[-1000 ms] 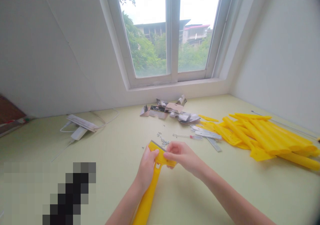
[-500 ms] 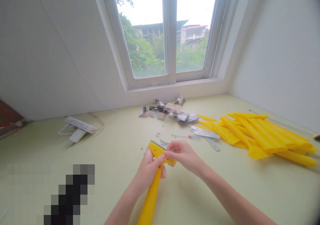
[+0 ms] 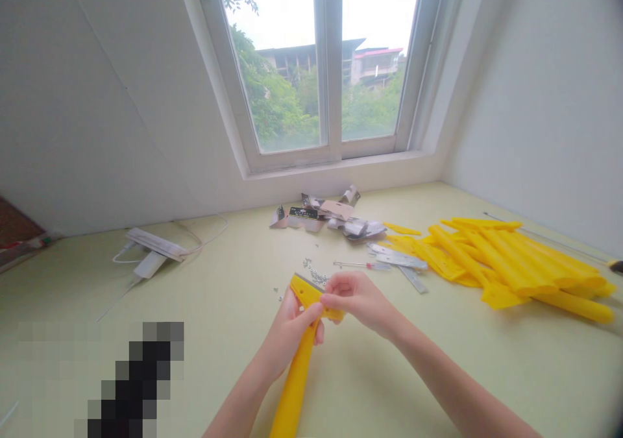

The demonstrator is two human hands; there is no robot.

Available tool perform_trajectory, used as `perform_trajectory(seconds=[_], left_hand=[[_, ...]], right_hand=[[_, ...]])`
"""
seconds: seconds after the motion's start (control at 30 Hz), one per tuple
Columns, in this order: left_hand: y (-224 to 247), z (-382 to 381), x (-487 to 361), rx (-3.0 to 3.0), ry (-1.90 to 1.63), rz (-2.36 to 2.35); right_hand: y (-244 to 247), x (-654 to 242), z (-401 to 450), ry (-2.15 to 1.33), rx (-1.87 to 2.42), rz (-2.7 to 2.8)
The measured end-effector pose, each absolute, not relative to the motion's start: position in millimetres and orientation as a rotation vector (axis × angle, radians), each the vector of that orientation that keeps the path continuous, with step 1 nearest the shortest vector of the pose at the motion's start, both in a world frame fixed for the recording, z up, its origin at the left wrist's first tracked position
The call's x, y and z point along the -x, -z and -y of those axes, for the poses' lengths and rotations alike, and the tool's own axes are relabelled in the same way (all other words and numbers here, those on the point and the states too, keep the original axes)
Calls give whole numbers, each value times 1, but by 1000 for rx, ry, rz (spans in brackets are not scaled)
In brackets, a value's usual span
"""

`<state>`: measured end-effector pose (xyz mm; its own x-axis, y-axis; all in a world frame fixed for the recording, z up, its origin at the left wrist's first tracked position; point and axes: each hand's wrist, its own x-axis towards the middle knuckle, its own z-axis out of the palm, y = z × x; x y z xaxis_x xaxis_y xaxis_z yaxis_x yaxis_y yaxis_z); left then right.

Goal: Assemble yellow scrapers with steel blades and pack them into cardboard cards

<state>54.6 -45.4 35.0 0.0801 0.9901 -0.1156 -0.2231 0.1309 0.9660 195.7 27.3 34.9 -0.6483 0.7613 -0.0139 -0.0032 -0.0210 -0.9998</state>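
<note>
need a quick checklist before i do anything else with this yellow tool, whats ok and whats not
1. Left hand gripping the yellow tool where head meets handle: ok.
2. Right hand at the right end of the tool's head, thumb on top: ok.
3. Dark hole at the head's left end uncovered by fingers: ok.
4. Any fastener under the right thumb: cannot tell, the fingers hide that spot.
5. Small metal parts gathered together: not ok, they lie loosely scattered beyond the tool, with a few strays.
6. Screwdriver on the table and in view: ok, it lies beyond the right hand.
</note>
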Motion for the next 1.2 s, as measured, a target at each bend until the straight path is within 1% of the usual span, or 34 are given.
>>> perform_trajectory(seconds=[0.43, 0.6, 0.97, 1.2], left_hand=[[-33, 44, -56, -897, -1208, -1023], [-34, 45, -58, -907, -1251, -1018], [-28, 45, -57, -979, -1185, -1039], [-26, 46, -60, -1008, -1112, -992]], right_hand=[[-35, -196, -28, -1763, 815, 1686], [-44, -201, -29, -1656, 933, 1822], [-39, -204, -30, -1572, 920, 1968], [-52, -198, -27, -1548, 856, 1831]])
